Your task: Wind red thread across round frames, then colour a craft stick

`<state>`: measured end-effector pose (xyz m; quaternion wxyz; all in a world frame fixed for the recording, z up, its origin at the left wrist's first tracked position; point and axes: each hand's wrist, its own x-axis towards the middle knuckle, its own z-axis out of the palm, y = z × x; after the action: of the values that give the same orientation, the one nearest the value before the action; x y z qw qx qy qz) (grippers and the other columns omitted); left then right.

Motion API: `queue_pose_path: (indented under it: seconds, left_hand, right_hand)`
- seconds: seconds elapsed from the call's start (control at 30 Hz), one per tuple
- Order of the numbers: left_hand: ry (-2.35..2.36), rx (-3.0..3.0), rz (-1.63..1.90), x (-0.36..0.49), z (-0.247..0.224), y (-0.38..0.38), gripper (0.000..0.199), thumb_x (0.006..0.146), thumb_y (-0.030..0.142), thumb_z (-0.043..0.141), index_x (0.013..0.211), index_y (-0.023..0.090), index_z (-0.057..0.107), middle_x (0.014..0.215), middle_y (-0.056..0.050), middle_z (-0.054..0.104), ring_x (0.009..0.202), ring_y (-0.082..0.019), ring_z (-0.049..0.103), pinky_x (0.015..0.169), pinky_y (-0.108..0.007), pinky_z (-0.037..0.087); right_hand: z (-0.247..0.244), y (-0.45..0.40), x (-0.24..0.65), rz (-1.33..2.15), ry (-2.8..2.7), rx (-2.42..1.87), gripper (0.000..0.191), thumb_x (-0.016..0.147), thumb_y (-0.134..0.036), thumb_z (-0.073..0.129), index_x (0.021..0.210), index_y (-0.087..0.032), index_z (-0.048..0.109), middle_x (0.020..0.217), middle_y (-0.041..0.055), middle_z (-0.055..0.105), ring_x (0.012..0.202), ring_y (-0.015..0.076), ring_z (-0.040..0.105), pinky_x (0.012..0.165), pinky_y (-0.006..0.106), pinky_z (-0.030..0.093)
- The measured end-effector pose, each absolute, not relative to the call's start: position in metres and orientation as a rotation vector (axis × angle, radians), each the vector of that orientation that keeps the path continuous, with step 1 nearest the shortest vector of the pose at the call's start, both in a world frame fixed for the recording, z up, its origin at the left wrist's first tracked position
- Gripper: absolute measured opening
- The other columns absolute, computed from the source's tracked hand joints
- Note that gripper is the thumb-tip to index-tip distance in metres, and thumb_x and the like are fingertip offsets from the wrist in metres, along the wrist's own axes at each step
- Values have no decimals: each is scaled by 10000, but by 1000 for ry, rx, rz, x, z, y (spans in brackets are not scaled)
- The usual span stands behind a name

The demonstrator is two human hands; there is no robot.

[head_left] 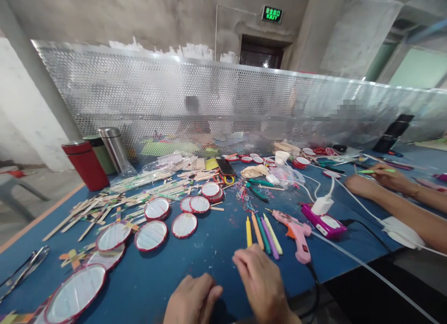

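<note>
Fingers curl inward on the left hand and right hand; whether gripping, I cannot tell. A careless nudge rightward could roll the coloured pens, just beyond the right hand, against the pink glue gun. Slim and narrow-tipped, they lie side by side on the worktop.

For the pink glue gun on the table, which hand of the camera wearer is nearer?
Right. The right hand is a little left of the pink glue gun and closer to the wearer; the left hand lies farther left.
</note>
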<state>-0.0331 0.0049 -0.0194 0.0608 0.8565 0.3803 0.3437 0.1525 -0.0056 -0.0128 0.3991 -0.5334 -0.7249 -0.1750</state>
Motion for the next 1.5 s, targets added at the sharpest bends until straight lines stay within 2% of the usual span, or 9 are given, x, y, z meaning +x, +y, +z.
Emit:
queue_pose_path:
  seconds: [0.13,0.27,0.43,0.57,0.73,0.83,0.97,1.23,1.5]
  left_hand:
    - [1089,2455,978,-34,-17,4,341,962,367,373,700,223,538,567,47,633,481,-70,584,479,-116,418]
    - [1119,2453,898,-31,-17,3,340,954,348,394,666,217,519,540,50,622,449,-67,562,446,-120,383]
    - [1135,2472,882,-28,-18,1,343,959,331,377,659,209,492,562,34,626,466,-75,565,460,-135,368]
    - [1157,2522,865,-29,-18,-1,319,951,319,402,662,210,483,552,34,617,477,-85,580,474,-159,352]
    - [1179,2549,840,-29,-19,-1,306,954,309,399,673,213,475,571,32,626,502,-95,597,491,-180,345]
    - [1186,2567,841,-29,-19,-2,303,951,310,403,671,213,468,573,31,628,505,-98,598,488,-189,336]
    - [1191,2576,872,-28,-19,-2,303,942,301,419,654,213,456,559,32,623,492,-100,588,483,-197,318]
    - [1185,2556,876,-28,-20,-3,302,948,306,405,665,214,457,571,38,624,497,-100,588,483,-203,317]
    - [1195,2569,869,-29,-21,-2,313,957,322,384,671,217,455,580,36,628,516,-107,606,486,-211,326]
  right_hand:
    - [-25,-11,127,-343,-2166,-1305,213,880,-253,475,669,-236,500,511,-15,576,415,152,545,421,294,276]
    - [-18,-11,125,-176,-2349,-1375,102,800,-171,504,715,-223,529,601,3,649,506,181,607,448,297,290]
    - [29,-7,144,85,-2654,-1393,96,864,-192,530,781,-217,572,726,-11,693,585,164,637,474,272,313]
    - [69,31,151,-59,-2638,-1511,141,896,-136,498,851,-196,617,852,46,689,753,177,645,607,256,407]
    - [84,111,142,83,-2608,-1904,148,926,-147,499,947,-123,643,992,118,665,944,206,632,776,301,476]
    - [77,140,138,196,-2618,-2011,222,916,-292,567,1073,-139,608,1069,69,635,929,187,629,799,373,522]
    - [71,150,136,348,-2599,-2115,288,913,-310,574,1154,-153,576,1146,77,604,972,202,618,817,393,525]
    - [74,153,147,821,-2501,-2197,276,905,-310,584,1120,-137,595,1105,65,623,901,186,633,752,355,542]
    - [63,151,164,990,-2215,-2041,236,920,-309,564,1075,-135,600,1005,49,640,796,143,637,676,306,547]
